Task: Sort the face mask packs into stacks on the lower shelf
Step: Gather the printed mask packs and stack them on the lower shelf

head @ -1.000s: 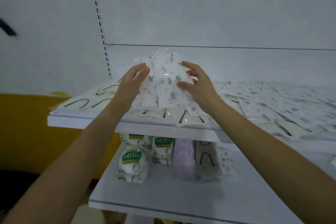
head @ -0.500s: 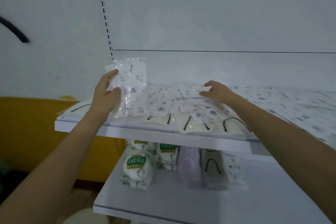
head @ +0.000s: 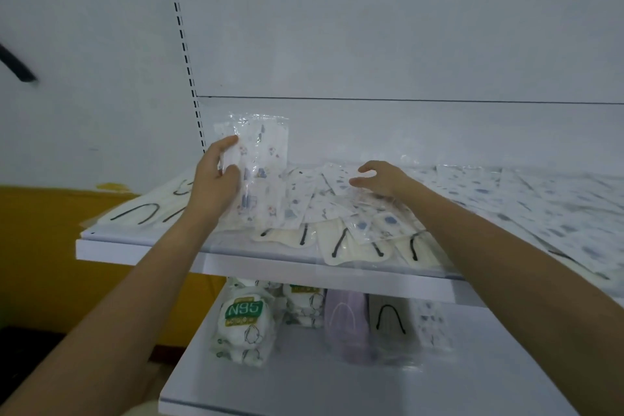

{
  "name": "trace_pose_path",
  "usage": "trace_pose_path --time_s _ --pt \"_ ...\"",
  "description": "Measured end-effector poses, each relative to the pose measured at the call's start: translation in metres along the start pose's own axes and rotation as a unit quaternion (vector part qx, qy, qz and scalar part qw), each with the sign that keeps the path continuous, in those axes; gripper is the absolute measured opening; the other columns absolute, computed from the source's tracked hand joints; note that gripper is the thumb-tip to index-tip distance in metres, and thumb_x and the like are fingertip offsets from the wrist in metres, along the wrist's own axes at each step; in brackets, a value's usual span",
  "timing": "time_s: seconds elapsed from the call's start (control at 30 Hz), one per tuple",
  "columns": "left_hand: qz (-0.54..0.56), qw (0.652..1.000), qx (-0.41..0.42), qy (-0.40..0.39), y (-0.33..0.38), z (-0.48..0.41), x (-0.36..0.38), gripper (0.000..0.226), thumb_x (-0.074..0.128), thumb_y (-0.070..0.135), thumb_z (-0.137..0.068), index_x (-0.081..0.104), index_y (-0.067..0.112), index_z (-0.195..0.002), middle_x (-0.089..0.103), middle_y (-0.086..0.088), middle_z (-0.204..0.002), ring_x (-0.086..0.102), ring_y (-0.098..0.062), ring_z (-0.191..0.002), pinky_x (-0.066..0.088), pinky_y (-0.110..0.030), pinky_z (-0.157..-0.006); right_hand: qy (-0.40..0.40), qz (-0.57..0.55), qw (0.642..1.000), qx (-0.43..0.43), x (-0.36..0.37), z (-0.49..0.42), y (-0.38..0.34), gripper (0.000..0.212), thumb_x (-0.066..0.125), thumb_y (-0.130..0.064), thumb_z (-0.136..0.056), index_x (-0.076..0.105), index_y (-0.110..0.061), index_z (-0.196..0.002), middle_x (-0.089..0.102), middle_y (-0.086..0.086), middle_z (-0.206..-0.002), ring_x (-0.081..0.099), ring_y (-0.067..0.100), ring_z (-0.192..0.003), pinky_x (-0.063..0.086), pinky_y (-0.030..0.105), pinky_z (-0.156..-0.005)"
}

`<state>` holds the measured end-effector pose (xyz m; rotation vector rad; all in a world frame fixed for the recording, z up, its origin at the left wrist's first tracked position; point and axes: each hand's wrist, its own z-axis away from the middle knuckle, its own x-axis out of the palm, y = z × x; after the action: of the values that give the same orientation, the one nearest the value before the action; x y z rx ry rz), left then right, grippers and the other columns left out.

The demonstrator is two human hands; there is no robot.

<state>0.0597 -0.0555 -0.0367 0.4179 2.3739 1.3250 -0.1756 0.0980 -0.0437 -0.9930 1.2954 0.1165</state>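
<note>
Right now the printed mask packs (head: 261, 162) stand upright in my left hand (head: 216, 181), gripped along their left edge just above the upper shelf (head: 141, 252), where more packs of the same print lie in a loose pile (head: 320, 203). My right hand (head: 383, 179) hovers over that pile, fingers loosely curled with nothing in them, so I judge this is the gathering step. Next I'd pinch another matching pack, add it to the bunch, then carry it down to the lower shelf (head: 304, 385), beside the grey pack (head: 390, 321), where a printed stack (head: 429, 319) seems begun.
</note>
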Motion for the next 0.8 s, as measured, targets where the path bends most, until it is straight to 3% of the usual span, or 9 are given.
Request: trace_pose_path --time_s 0.1,0.17,0.23,0.3,0.37,0.53,0.6,0.7,0.8 --pt "0.010 1.000 -0.002 -0.007 0.000 -0.006 0.015 0.049 0.037 -0.005 -0.090 0.048 0.020 -0.130 0.048 0.015 -0.117 0.050 0.023 -0.069 0.039 0.002 -0.060 -0.015 -0.022 1.000 0.008 -0.001 -0.006 0.003 0.063 0.069 -0.037 -0.083 0.042 -0.017 -0.137 0.042 0.007 -0.143 0.046 0.025 -0.124 0.035 0.027 -0.095" --pt "0.000 1.000 0.001 -0.020 0.001 -0.008 0.024 0.049 0.038 -0.005 -0.090 0.047 0.019 -0.132 0.046 0.011 -0.127 0.050 0.011 -0.094 0.039 0.002 -0.070 0.001 -0.060 0.998 -0.003 0.000 -0.009 0.004 0.063 0.072 -0.026 -0.081 0.043 -0.016 -0.136 0.044 0.010 -0.139 0.049 0.026 -0.120 0.039 0.028 -0.092" --pt "-0.012 0.999 0.000 -0.032 0.001 -0.011 0.032 0.050 0.039 -0.003 -0.089 0.045 0.020 -0.134 0.042 0.008 -0.136 0.044 -0.007 -0.121 0.041 -0.015 -0.095 0.035 -0.101 0.994 -0.023 0.000 -0.008 0.004 0.057 0.068 -0.010 -0.083 0.044 -0.015 -0.135 0.048 0.012 -0.131 0.053 0.025 -0.105 0.045 0.025 -0.077" --pt "-0.024 0.999 -0.003 -0.039 0.000 -0.013 0.038 0.051 0.038 -0.002 -0.088 0.044 0.020 -0.135 0.041 0.006 -0.139 0.043 -0.017 -0.127 0.038 -0.036 -0.107 0.076 -0.149 0.984 -0.055 -0.004 -0.005 0.006 0.046 0.057 0.002 -0.086 0.051 -0.015 -0.129 0.049 0.010 -0.119 0.052 0.021 -0.089 0.044 0.016 -0.058" --pt "-0.037 0.999 -0.003 -0.032 0.000 -0.017 0.043 0.054 0.037 -0.003 -0.088 0.041 0.018 -0.137 0.040 0.005 -0.140 0.042 -0.016 -0.128 0.035 -0.037 -0.109 0.105 -0.208 0.967 -0.100 -0.014 0.003 0.003 0.043 0.049 0.009 -0.087 0.058 -0.017 -0.121 0.048 0.004 -0.114 0.052 0.014 -0.085 0.039 0.007 -0.049" --pt "-0.018 1.000 -0.007 -0.021 -0.001 -0.029 0.052 0.052 0.036 0.001 -0.089 0.039 0.019 -0.138 0.041 -0.002 -0.143 0.040 -0.025 -0.131 0.032 -0.041 -0.111 0.119 -0.413 0.889 -0.156 -0.039 0.028 -0.017 0.047 0.048 0.008 -0.088 0.056 -0.023 -0.123 0.054 -0.001 -0.125 0.058 0.002 -0.080 0.044 0.008 -0.065" --pt "0.023 0.999 -0.016 -0.037 0.006 -0.027 0.059 0.042 0.038 0.009 -0.096 0.041 0.018 -0.137 0.040 0.000 -0.143 0.037 -0.018 -0.133 0.030 -0.035 -0.112 0.106 -0.464 0.863 -0.167 -0.036 0.039 -0.028 0.049 0.049 0.008 -0.088 0.052 -0.018 -0.129 0.056 -0.004 -0.119 0.060 -0.002 -0.085 0.047 0.008 -0.066" --pt "0.110 0.992 -0.021 -0.058 0.019 -0.020 0.066 0.037 0.044 0.029 -0.099 0.043 0.018 -0.135 0.044 0.004 -0.137 0.041 -0.010 -0.127 0.033 -0.026 -0.106 0.078 -0.436 0.880 -0.172 -0.016 0.048 -0.043 0.045 0.052 0.006 -0.089 0.051 -0.016 -0.128 0.055 -0.006 -0.110 0.061 0.002 -0.077 0.050 0.015 -0.060" --pt "0.068 0.996 0.042 -0.044 0.017 -0.013 0.055 0.044 0.054 0.012 -0.094 0.041 0.014 -0.135 0.043 0.008 -0.128 0.043 -0.007 -0.120 0.036 -0.020 -0.101 0.061 -0.342 0.920 -0.178 0.000 0.045 -0.051 0.041 0.057 -0.004 -0.090 0.050 -0.018 -0.128 0.049 0.000 -0.113 0.059 0.018 -0.088 0.051 0.025 -0.073"
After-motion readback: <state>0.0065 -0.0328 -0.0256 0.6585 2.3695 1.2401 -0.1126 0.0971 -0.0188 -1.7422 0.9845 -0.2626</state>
